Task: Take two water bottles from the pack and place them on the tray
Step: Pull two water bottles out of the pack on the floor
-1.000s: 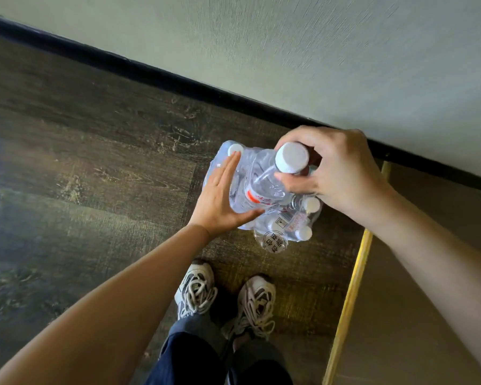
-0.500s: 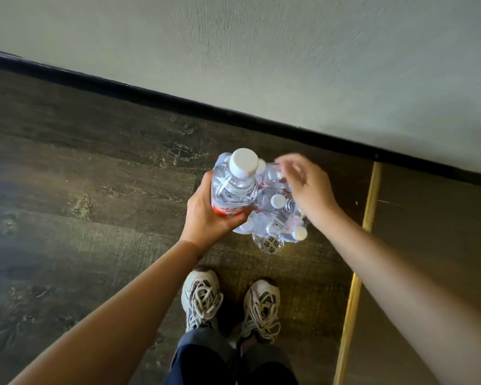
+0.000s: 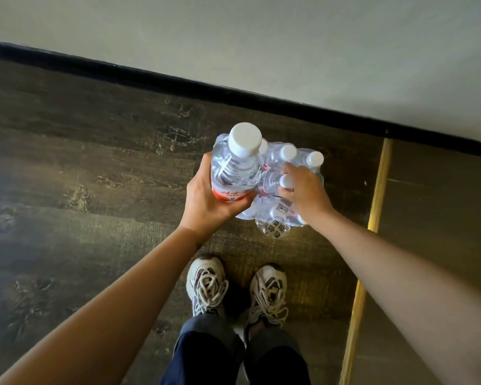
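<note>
Left hand (image 3: 208,201) wrapped round first bottle (image 3: 235,168), lifted clear. Right hand (image 3: 303,190) down in pack (image 3: 278,190) on floor (image 3: 95,162), fingers (image 3: 285,195) pinching second bottle's neck. Advisable: pull straight up, avoid snagging film. No tray visible.

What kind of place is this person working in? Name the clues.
Probably an indoor room or hallway, at floor level beside a wall. Clues: dark wood-look floor, black baseboard under a pale wall, and a brass strip where the flooring changes.
</note>
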Available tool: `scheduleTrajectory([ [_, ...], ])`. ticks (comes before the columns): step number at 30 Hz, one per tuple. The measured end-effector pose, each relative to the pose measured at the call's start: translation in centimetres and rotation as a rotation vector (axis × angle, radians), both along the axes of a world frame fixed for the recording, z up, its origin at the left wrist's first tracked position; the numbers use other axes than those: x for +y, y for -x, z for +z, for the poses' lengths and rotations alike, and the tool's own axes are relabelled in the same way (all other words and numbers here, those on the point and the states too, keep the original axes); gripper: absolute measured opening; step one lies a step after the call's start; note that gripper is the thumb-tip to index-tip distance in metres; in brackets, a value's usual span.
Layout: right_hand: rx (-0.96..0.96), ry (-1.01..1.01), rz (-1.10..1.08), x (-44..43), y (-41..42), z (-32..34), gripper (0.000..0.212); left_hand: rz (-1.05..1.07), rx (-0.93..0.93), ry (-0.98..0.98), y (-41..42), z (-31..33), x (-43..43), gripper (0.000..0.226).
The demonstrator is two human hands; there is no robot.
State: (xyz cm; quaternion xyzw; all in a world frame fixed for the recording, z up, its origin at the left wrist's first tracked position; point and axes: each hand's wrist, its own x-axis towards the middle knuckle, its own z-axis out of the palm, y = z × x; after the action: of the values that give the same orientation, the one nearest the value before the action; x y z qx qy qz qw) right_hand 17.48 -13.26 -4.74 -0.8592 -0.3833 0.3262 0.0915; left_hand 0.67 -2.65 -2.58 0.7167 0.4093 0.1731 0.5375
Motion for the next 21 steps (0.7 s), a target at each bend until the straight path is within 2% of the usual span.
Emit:
scheduleTrajectory([
  [4,0.09,-0.153,-0.096,-1.0,-1.6,6.0,0.02,-0.058,0.032,0.027,-1.4,0.8,-0.3,0.065],
  [9,-0.003,-0.347,-0.082,-1.2,-4.7,14.7,0.018,-0.126,0.031,0.091,-4.0,2.3,-1.6,0.064],
  [12,-0.027,-0.402,-0.076,-1.6,-6.2,17.8,0.015,-0.182,0.024,0.109,-5.8,3.2,-2.4,0.065],
  [18,0.021,-0.375,-0.106,-3.2,-6.4,15.7,0.019,-0.188,0.043,0.141,-8.0,2.8,-3.8,0.062],
  [21,0.008,-0.412,-0.108,-4.3,-5.9,13.3,0.032,-0.151,0.046,0.157,-8.2,1.8,-4.1,0.061],
])
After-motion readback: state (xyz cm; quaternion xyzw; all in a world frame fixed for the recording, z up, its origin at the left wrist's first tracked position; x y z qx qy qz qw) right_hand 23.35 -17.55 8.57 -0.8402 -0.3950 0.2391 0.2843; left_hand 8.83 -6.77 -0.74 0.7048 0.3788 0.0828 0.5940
